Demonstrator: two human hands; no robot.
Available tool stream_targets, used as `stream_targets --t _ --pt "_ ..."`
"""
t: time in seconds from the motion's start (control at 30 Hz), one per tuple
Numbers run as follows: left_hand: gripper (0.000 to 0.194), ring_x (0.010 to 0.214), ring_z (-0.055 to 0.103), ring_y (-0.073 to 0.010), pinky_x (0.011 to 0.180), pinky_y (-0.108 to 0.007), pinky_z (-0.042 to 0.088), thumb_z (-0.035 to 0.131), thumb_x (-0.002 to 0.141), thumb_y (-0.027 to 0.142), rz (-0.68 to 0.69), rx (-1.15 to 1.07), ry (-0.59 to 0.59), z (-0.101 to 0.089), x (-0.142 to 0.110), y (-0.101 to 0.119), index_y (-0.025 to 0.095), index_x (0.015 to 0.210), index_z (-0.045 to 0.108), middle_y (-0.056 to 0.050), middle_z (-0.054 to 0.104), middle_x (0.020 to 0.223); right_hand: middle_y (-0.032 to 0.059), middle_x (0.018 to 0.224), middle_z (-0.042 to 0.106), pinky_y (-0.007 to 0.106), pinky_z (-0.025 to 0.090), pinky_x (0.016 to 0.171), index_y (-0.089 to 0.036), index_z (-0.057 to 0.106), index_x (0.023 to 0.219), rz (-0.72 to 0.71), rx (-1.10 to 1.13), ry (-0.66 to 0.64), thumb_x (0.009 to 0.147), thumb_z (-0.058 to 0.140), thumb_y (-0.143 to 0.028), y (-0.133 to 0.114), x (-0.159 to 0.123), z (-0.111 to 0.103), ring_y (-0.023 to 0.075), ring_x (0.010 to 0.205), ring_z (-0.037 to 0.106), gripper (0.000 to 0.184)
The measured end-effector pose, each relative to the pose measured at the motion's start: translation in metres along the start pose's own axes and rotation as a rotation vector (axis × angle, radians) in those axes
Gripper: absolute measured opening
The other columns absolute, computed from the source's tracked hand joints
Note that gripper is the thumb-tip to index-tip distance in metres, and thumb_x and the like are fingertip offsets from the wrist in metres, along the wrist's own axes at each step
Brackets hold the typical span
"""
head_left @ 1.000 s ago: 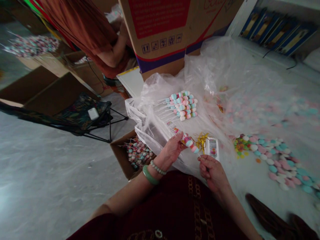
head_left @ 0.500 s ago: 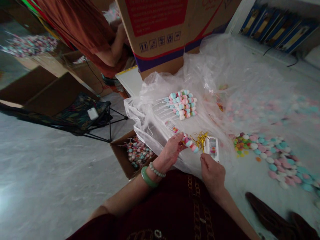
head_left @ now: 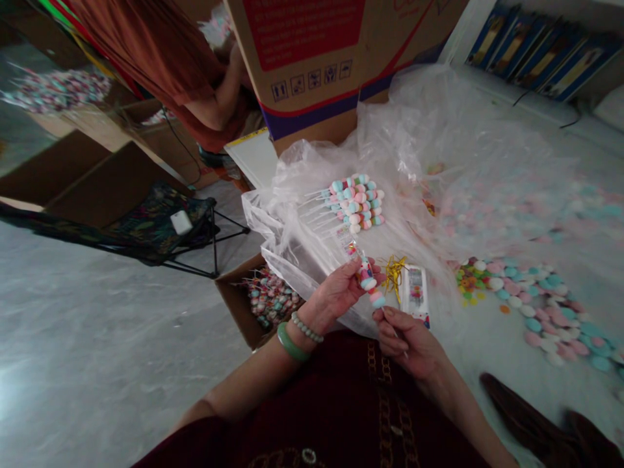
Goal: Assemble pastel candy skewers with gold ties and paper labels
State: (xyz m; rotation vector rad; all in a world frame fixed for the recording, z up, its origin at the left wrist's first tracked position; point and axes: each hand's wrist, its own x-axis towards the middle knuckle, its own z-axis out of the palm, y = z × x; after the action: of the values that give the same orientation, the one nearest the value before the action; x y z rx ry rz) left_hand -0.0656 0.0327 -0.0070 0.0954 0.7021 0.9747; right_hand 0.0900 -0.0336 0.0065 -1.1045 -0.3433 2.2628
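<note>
My left hand [head_left: 341,290] holds upright a skewer of pink, white and blue marshmallows [head_left: 369,283], with a clear wrapper [head_left: 351,248] at its upper end. My right hand [head_left: 404,341] sits just below the skewer's lower tip, fingers curled and pinched; whether they hold something thin is too small to tell. Gold twist ties [head_left: 394,276] and a printed card strip [head_left: 415,296] lie just beyond, on clear plastic sheeting [head_left: 404,162]. Farther up lies a stack of finished marshmallow skewers [head_left: 355,205].
Loose pastel candies [head_left: 529,318] cover the floor to the right. An open cardboard box of skewers [head_left: 244,305] stands to the left, by a folding stool [head_left: 156,227]. A large carton [head_left: 312,58] stands ahead, beside a person in a rust-coloured garment [head_left: 166,58].
My left hand has turned the skewer more upright and lifted it slightly. My right hand has moved closer beneath the skewer, its fingers now curled and pinched.
</note>
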Motion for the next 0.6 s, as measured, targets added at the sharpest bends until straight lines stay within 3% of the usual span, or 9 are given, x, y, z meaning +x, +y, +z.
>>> stream_targets --t 0.1,0.2,0.3,0.43,0.53,0.6 --pt "0.019 0.076 0.065 -0.0176 0.084 -0.035 0.05 0.059 0.082 0.026 0.068 0.045 0.01 -0.001 0.001 -0.003 0.009 0.086 0.066 -0.01 0.068 0.081 -0.0094 0.048 0.039 0.018 0.011 0.037 -0.014 0.061 0.071 -0.025 0.093 0.036 0.067 0.071 -0.028 0.001 0.005 -0.003 0.0008 0.036 0.018 0.017" --pt "0.02 0.069 0.062 -0.0146 0.074 -0.03 0.05 0.064 0.078 0.031 0.19 0.138 0.034 -0.001 0.005 -0.007 0.011 0.079 0.065 -0.006 0.066 0.075 -0.008 0.047 0.043 0.02 0.01 0.038 -0.016 0.059 0.068 -0.18 -0.06 0.228 0.062 0.072 -0.027 0.002 0.012 -0.004 0.0027 0.037 0.022 0.018" --pt "0.021 0.064 0.058 -0.0115 0.067 -0.026 0.048 0.07 0.072 0.032 0.264 0.193 0.112 0.0 0.008 -0.011 0.012 0.074 0.063 -0.003 0.064 0.072 -0.0068 0.045 0.041 0.022 0.017 0.041 -0.018 0.058 0.062 -0.375 -0.411 0.45 0.066 0.067 -0.031 0.002 0.017 -0.005 0.0067 0.041 0.028 0.016" --pt "0.024 0.065 0.058 -0.0128 0.066 -0.028 0.049 0.069 0.072 0.035 0.232 0.219 0.193 0.003 0.008 -0.015 0.012 0.073 0.062 -0.004 0.063 0.073 0.0001 0.058 0.053 0.026 0.026 0.053 -0.02 0.059 0.064 -0.665 -1.173 0.681 0.078 0.054 -0.025 0.007 0.014 -0.007 0.0135 0.056 0.044 0.016" --pt "0.023 0.066 0.058 -0.0132 0.066 -0.028 0.048 0.068 0.073 0.034 0.204 0.246 0.229 0.002 0.007 -0.018 0.012 0.073 0.062 -0.005 0.063 0.074 0.004 0.064 0.057 0.029 0.023 0.055 -0.02 0.061 0.07 -0.76 -1.58 0.69 0.08 0.047 -0.015 0.011 0.012 -0.008 0.0144 0.058 0.045 0.018" --pt "0.021 0.065 0.057 -0.0125 0.065 -0.027 0.048 0.069 0.072 0.032 0.196 0.25 0.249 0.001 0.006 -0.018 0.012 0.073 0.062 -0.004 0.063 0.074 0.0043 0.063 0.057 0.029 0.023 0.055 -0.02 0.06 0.069 -0.763 -1.64 0.645 0.08 0.046 -0.014 0.012 0.012 -0.006 0.0144 0.057 0.045 0.019"
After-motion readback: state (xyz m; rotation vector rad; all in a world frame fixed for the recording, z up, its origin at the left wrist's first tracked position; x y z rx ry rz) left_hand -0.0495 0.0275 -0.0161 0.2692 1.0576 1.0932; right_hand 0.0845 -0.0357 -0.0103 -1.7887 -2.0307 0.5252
